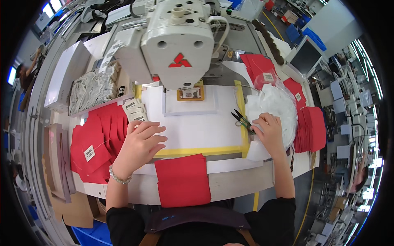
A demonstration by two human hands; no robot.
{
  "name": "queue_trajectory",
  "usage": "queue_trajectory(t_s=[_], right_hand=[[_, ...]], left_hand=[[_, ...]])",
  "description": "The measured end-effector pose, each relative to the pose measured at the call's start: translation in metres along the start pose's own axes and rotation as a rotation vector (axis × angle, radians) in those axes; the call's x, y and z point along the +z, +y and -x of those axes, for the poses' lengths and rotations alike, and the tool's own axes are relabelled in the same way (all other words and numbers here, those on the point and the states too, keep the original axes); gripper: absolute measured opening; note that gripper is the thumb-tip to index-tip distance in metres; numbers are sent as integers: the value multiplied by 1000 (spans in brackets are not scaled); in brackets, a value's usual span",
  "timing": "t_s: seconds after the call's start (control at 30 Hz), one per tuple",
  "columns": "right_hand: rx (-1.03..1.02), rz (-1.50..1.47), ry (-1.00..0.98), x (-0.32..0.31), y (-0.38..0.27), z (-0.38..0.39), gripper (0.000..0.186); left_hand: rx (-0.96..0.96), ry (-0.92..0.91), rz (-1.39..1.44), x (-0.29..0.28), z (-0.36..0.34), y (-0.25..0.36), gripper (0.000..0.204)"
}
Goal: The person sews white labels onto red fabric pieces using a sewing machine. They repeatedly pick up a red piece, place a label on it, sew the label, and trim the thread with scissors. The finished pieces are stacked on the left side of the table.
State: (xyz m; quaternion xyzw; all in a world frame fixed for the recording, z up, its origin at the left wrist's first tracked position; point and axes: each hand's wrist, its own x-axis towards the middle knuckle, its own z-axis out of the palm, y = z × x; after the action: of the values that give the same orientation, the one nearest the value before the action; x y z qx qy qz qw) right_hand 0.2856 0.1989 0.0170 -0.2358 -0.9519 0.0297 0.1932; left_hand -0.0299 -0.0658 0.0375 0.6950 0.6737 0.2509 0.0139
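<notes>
My left hand [141, 141], a beaded bracelet at its wrist, hovers by the left edge of the white work plate [184, 131]. Its fingers are spread, with nothing seen in them. Beside it lie white fabric labels [135, 110] and a fanned pile of red fabric pieces [96, 141]. At the right, my right hand [269, 130] has its thumb against the handle end of thread snips [244, 122]; its curled fingers stay apart from the thumb. The snips lie over the yellow tape with blades pointing away. A red fabric stack [183, 180] lies at the front edge between my forearms.
A white sewing machine head [179, 49] stands over a clear clamp frame [191, 107]. White sheet material [273, 108] is heaped at the right, beside stacked red pieces [310, 129]. Bundled whitish fabric [94, 90] fills a box on the left. A monitor [305, 57] stands far right.
</notes>
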Motion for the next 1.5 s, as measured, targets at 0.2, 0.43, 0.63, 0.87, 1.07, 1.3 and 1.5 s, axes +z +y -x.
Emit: queue_trajectory(t_s=[0.2,0.43,0.63,0.87,1.07,1.3,1.5], right_hand=[[2,-37,-326,-44,-7,47,16],[73,31,-236,-31,-24,60,24],[96,38,-194,-30,-21,70,24],[264,-25,6,-20,-24,95,20],[303,-2,145,-17,-20,121,23],[345,-44,223,-16,-22,128,25],[350,-14,245,-20,-20,132,27]], left_hand=[[94,-90,106,28,-11,13,20],[294,-170,175,54,-46,42,17],[429,-259,175,98,-82,83,13],[431,-94,247,176,-124,126,8],[418,-90,228,195,-129,129,6],[417,-143,203,194,-125,131,7],[400,-154,178,183,-117,127,11]])
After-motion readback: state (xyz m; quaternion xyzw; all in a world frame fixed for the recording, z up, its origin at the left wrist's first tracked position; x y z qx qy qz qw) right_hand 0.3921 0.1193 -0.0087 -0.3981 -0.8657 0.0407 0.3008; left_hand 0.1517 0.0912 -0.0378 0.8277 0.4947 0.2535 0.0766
